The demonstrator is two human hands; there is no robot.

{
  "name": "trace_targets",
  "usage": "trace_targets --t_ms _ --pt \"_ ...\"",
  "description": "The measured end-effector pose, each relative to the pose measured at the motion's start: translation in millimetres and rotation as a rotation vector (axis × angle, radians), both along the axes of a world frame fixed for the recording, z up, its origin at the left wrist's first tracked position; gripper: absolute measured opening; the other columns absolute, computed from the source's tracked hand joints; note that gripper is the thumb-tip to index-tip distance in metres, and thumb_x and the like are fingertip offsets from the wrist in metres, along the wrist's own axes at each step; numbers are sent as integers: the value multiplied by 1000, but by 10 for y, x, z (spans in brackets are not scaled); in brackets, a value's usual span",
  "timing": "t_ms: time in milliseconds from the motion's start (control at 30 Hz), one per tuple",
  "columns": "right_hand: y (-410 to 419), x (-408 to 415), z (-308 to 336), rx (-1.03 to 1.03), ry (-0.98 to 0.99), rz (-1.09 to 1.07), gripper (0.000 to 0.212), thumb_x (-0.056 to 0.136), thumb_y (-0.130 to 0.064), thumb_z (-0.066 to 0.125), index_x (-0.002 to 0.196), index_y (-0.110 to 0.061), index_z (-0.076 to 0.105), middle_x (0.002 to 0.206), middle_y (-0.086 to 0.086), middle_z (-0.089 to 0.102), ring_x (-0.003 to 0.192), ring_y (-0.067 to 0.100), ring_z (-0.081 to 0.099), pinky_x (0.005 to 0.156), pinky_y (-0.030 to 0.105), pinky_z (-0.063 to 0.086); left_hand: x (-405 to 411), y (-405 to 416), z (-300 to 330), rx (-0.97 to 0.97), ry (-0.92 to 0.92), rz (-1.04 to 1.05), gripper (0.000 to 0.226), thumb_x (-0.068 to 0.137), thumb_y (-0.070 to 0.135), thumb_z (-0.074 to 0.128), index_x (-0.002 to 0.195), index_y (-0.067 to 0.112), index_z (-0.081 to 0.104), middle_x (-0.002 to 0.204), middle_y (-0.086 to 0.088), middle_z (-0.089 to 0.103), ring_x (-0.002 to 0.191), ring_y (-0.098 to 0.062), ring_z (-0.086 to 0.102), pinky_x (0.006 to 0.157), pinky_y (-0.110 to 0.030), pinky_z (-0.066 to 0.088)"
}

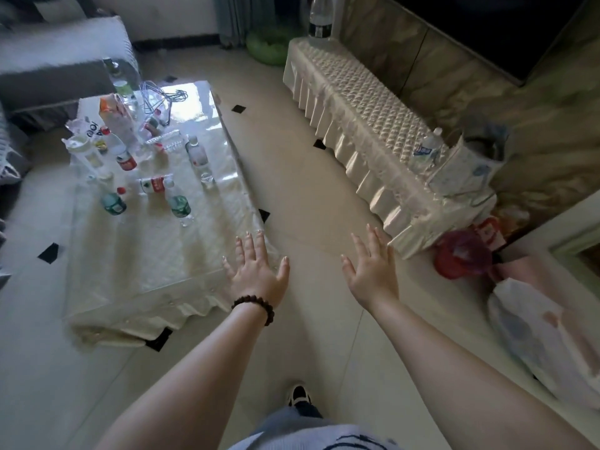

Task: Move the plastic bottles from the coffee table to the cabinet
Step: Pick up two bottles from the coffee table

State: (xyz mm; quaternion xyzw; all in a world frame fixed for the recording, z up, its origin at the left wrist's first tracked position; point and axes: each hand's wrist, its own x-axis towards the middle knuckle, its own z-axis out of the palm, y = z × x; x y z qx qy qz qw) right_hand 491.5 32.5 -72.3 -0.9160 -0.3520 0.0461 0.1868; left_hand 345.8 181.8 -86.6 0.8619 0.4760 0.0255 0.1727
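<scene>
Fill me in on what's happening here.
A person stands between the coffee table and the cabinet, left hand and right hand both open and empty. Most bottles are on the table. One small bottle and a large one are on the cabinet.

Pale tiled floor [311, 196] w/ black diamond insets, grey sofa [55, 69] far left, dark TV [487, 30] top right.

Daylight pours in from the far end and glares off the glossy coffee table [191, 102] top (nearly blown out). The near floor stays dim, edges bend outward, and everything looks slightly soft.
</scene>
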Motion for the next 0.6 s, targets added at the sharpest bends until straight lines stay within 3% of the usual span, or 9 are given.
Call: trace_targets --t_ms 433,600 --pt "1633 1874 -192 -4 25 101 55 96 -40 39 146 -20 29 159 10 7 147 19 -3 119 41 -1 1635 1334 -210 -14 1 191 75 90 58 27 151 24 -2 160 2 -2 145 -13 -10 116 -49 -6" --pt "2549 2874 -210 -11 51 236 55 93 -41 40 143 -17 36 158 12 14 147 23 5 118 43 2 2379 2108 -227 5 -18 362 75 90 58 29 151 23 4 160 0 2 146 -16 -5 115 -51 -4"
